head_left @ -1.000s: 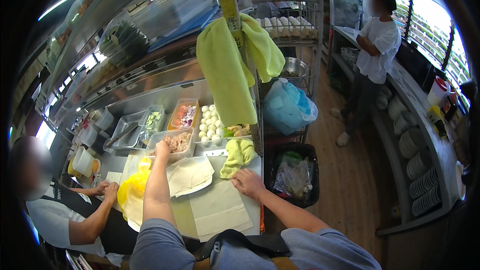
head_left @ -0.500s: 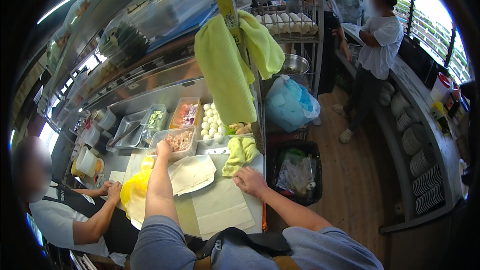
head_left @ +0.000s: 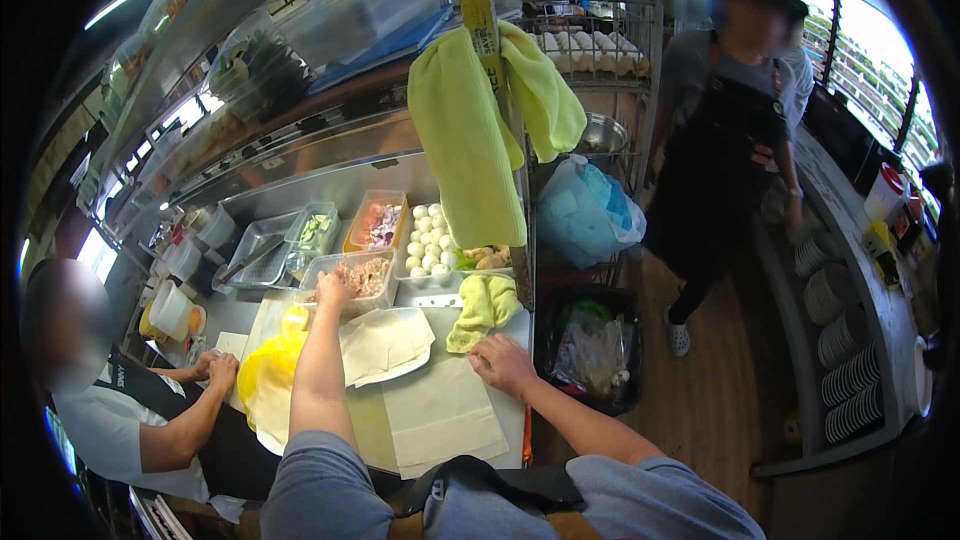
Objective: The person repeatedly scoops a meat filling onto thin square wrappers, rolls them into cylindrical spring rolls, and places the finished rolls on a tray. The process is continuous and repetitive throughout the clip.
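Observation:
My left hand [head_left: 333,289] reaches to the near left side of a clear tub of pinkish minced meat [head_left: 368,276]. Its fingers are bent down and closed at the meat; their tips are hidden. My right hand [head_left: 503,364] rests on the worktop, fingers apart and loosely bent, holding nothing I can see. Just beyond it lies a crumpled green cloth [head_left: 486,308]. Thin pale wrapper sheets [head_left: 447,418] lie flat to its left, near me. More sheets [head_left: 382,342] are stacked on a white plate [head_left: 408,373] between my hands. Yellow plastic [head_left: 268,372] lies left of my forearm.
Behind the meat stand tubs of peeled eggs [head_left: 428,240], chopped onion and tomato [head_left: 378,224] and green slices [head_left: 316,230]. Green cloths [head_left: 465,140] hang from a post. A co-worker [head_left: 150,410] stands at left, another [head_left: 728,140] in the right aisle. A black bin [head_left: 632,375] stands right.
The co-worker in the dark apron has come forward in the aisle and now mostly covers the person behind. My view has shifted slightly; my hands stay in nearly the same places.

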`<control>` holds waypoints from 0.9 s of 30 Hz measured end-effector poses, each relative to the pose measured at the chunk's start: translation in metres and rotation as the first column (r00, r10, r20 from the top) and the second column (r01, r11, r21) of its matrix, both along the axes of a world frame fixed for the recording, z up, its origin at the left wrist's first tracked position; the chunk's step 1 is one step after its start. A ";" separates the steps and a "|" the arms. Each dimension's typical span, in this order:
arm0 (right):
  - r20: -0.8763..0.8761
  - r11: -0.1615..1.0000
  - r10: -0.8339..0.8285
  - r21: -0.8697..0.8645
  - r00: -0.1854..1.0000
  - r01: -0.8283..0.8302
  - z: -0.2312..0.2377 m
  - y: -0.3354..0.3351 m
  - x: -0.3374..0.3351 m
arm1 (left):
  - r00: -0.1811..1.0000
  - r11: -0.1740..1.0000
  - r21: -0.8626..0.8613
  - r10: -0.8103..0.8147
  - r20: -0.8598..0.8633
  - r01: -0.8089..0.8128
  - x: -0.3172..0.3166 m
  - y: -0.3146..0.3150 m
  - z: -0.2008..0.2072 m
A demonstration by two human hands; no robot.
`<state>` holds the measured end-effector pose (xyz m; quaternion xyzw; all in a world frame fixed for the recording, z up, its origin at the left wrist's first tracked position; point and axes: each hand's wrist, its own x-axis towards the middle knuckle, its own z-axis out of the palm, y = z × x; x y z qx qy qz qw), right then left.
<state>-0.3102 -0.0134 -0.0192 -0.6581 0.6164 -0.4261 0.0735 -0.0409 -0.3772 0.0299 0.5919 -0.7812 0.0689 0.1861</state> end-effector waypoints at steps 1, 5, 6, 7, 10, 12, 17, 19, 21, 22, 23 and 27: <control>0.005 1.000 0.008 0.022 1.000 -0.008 0.001 -0.001 0.001 | 1.000 0.998 0.055 -0.018 -0.003 0.018 0.003 -0.005 0.000; 0.027 0.998 0.033 0.056 0.999 -0.034 0.008 -0.002 0.008 | 1.000 0.970 0.242 0.023 0.012 -0.026 0.019 -0.027 0.007; 0.028 0.998 0.024 0.056 0.999 -0.025 0.007 -0.001 0.006 | 0.999 0.957 0.284 0.046 0.021 -0.050 0.013 -0.030 0.007; 0.031 0.999 0.018 0.050 0.999 -0.020 0.007 0.000 0.004 | 0.998 0.959 0.277 0.060 -0.024 -0.051 0.009 -0.030 0.004; 0.046 1.000 0.013 0.005 0.999 -0.013 0.004 -0.001 0.005 | 0.991 0.970 0.235 0.088 -0.103 -0.062 0.014 -0.031 -0.002; 0.052 0.999 0.009 -0.040 0.999 -0.007 0.002 -0.002 0.007 | 0.993 0.979 0.193 0.078 -0.093 -0.059 0.016 -0.033 -0.002; 0.054 1.000 -0.007 -0.030 0.999 0.009 -0.001 -0.001 0.003 | 0.989 0.982 0.189 0.052 -0.135 -0.026 0.007 -0.021 -0.001; 0.059 0.999 0.008 -0.032 0.998 -0.006 0.003 -0.003 0.007 | 0.985 0.979 0.198 0.079 -0.153 -0.048 0.016 -0.020 0.004; 0.066 0.999 0.032 -0.020 0.997 -0.030 0.007 -0.005 0.013 | 0.979 0.971 0.223 0.127 -0.156 -0.090 0.030 -0.018 0.011; 0.060 1.000 0.026 -0.001 0.998 -0.026 0.005 -0.003 0.009 | 0.986 0.973 0.209 0.122 -0.112 -0.097 0.016 -0.009 0.013; 0.048 1.000 0.004 0.026 0.999 -0.005 0.000 0.000 0.001 | 0.992 0.976 0.203 0.101 -0.073 -0.085 -0.013 0.008 0.017; 0.053 0.998 -0.013 0.055 0.998 0.010 0.002 0.004 -0.004 | 0.997 0.973 0.214 0.081 0.018 -0.083 -0.030 0.024 0.029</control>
